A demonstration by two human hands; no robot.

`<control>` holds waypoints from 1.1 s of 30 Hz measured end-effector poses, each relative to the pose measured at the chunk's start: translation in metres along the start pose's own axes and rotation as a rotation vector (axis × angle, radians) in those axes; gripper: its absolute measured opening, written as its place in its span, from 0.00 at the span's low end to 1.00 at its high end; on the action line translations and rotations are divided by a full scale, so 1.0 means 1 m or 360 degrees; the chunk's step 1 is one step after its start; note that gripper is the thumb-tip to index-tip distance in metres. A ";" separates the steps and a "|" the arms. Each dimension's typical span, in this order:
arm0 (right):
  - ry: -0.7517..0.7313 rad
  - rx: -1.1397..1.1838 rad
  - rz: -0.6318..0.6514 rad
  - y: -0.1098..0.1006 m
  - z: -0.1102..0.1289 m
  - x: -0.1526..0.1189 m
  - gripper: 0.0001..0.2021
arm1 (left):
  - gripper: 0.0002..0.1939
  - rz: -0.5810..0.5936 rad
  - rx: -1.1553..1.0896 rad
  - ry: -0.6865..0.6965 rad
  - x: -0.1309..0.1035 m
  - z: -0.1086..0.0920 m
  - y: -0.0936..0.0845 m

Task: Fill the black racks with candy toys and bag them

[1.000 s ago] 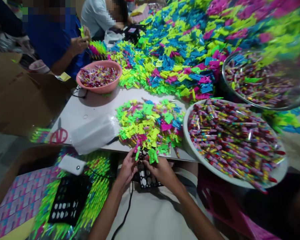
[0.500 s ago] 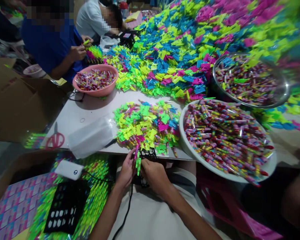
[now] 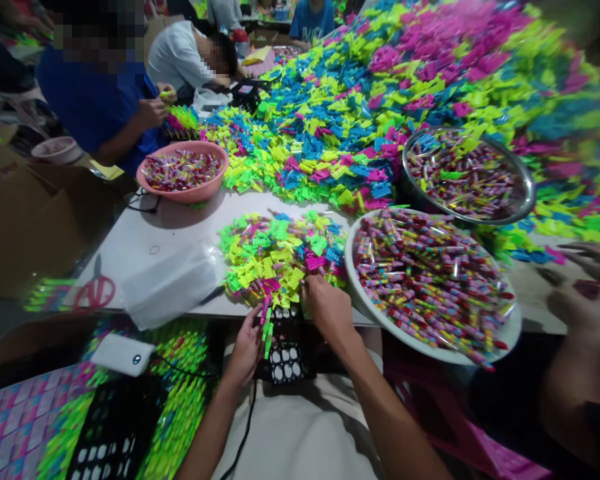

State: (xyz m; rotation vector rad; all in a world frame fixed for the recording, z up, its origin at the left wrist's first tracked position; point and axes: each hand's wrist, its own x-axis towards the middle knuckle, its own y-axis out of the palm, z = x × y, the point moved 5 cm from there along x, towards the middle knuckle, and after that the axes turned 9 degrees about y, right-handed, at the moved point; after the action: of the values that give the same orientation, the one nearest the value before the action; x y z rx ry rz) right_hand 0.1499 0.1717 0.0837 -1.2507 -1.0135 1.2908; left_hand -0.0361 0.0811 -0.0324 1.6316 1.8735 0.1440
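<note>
My left hand (image 3: 245, 353) is at the left edge of a black perforated tray (image 3: 286, 365), just below the small heap (image 3: 275, 250) of neon plastic pieces and slim printed tubes on the table. Its fingers are close together beside a magenta piece (image 3: 265, 311) and a green piece (image 3: 267, 339); I cannot tell whether they grip these or the tray. My right hand (image 3: 329, 307) reaches to the near right edge of the heap, its fingers drawn in narrow at the pieces there. I cannot tell whether anything is pinched in them.

Right of the heap, just beside it, a white basin (image 3: 367, 303) is filled with printed tubes (image 3: 425, 273). Left of it lie a clear plastic bag (image 3: 173, 283) and, farther out, red-handled scissors (image 3: 97, 280). Beyond the heap rises a large mound (image 3: 340, 133) of yellow, green, blue and magenta pieces, with a salmon-pink basin (image 3: 185, 193) of tubes to the far left. Well left of the heap and nearer me, a white power bank (image 3: 123, 353) lies on packed green pieces (image 3: 180, 387).
</note>
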 end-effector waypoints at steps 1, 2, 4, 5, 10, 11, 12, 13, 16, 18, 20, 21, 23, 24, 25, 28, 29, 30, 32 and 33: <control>-0.0008 0.0024 0.0005 -0.004 -0.002 -0.005 0.09 | 0.49 -0.0014 0.0011 -0.0018 -0.001 -0.001 0.001; -0.0015 0.0064 0.0015 -0.008 -0.006 -0.011 0.09 | 0.50 -0.0037 0.0019 -0.0035 -0.001 -0.003 0.003; -0.0020 0.0198 0.0050 -0.015 -0.018 -0.023 0.09 | 0.51 -0.0101 0.0029 -0.0059 -0.002 -0.005 0.004; -0.0021 0.0304 0.0081 -0.017 -0.024 -0.029 0.09 | 0.51 -0.0132 0.0034 -0.0063 -0.003 -0.005 0.004; -0.0177 0.1162 0.0407 0.014 -0.033 -0.058 0.07 | 0.51 -0.0132 0.0021 -0.0066 -0.004 -0.003 0.005; -0.0210 0.1290 0.0455 0.025 -0.028 -0.064 0.07 | 0.50 -0.0118 0.0011 -0.0067 -0.004 -0.002 0.006; -0.0235 0.1383 0.0481 0.036 -0.023 -0.071 0.06 | 0.48 -0.0112 0.0004 -0.0069 -0.005 -0.002 0.007; -0.0259 0.1444 0.0494 0.046 -0.016 -0.077 0.06 | 0.47 -0.0110 0.0006 -0.0070 -0.005 -0.003 0.008; -0.0342 0.1488 0.0501 0.068 0.006 -0.092 0.05 | 0.47 -0.0135 0.0048 -0.0070 -0.007 -0.004 0.011; -0.0378 0.1389 0.0456 0.075 0.014 -0.097 0.05 | 0.47 -0.0154 0.0079 -0.0067 -0.008 -0.005 0.011; -0.0380 0.1284 0.0396 0.077 0.016 -0.099 0.06 | 0.47 -0.0159 0.0081 -0.0067 -0.007 -0.005 0.011; -0.0387 0.1259 0.0385 0.078 0.016 -0.099 0.07 | 0.46 -0.0157 0.0067 -0.0062 -0.007 -0.005 0.011; -0.0421 0.1250 0.0401 0.080 0.015 -0.100 0.06 | 0.46 -0.0159 0.0018 -0.0041 -0.006 -0.005 0.011; -0.0440 0.1239 0.0409 0.080 0.015 -0.101 0.06 | 0.45 -0.0161 -0.0008 -0.0032 -0.006 -0.005 0.011; -0.0449 0.1213 0.0403 0.080 0.015 -0.102 0.07 | 0.44 -0.0163 -0.0027 -0.0029 -0.005 -0.004 0.010; -0.0396 0.1075 0.0319 0.079 0.015 -0.105 0.10 | 0.43 -0.0153 -0.0021 -0.0044 -0.005 -0.003 0.009; -0.0385 0.1014 0.0294 0.078 0.015 -0.106 0.10 | 0.43 -0.0149 -0.0004 -0.0046 -0.006 -0.003 0.008; -0.0398 0.0942 0.0276 0.076 0.017 -0.106 0.10 | 0.44 -0.0149 0.0017 -0.0043 -0.006 -0.003 0.007; -0.0476 0.0736 0.0268 0.073 0.022 -0.108 0.08 | 0.44 -0.0141 0.0044 -0.0041 -0.006 -0.002 0.006; -0.0514 0.0632 0.0272 0.071 0.024 -0.108 0.06 | 0.44 -0.0129 0.0045 -0.0037 -0.005 -0.002 0.007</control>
State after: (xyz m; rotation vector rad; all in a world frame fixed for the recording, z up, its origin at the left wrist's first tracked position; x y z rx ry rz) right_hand 0.1105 0.0582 0.0296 -0.8540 -0.8255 1.7690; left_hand -0.0312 0.0783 -0.0257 1.5666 1.9287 0.0639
